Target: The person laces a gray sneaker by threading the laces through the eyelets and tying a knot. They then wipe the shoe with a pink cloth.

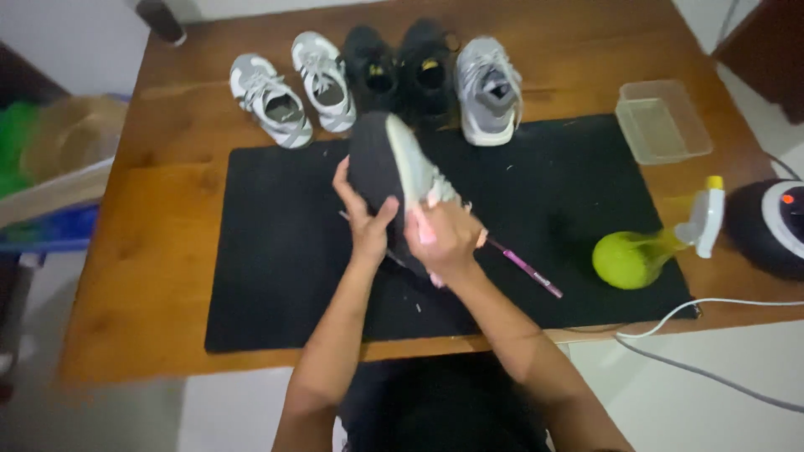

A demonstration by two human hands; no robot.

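A dark shoe with a pale sole (392,172) is held tilted above the black mat (276,251), toe pointing away from the person. The left hand (364,222) is wrapped around its dark upper, thumb and fingers closed on it. The right hand (442,237) is pressed against the sole side, fingers curled; whether it grips a tool is unclear because of blur. A pink-handled brush (526,268) is seen on the mat just right of that hand. Beyond the mat's far edge five shoes are lined up: two grey-and-white (289,92), two black (400,71), one grey (488,88). A green spray bottle (645,251) lies at the mat's right edge, a clear plastic tub (663,121) beyond its right corner.
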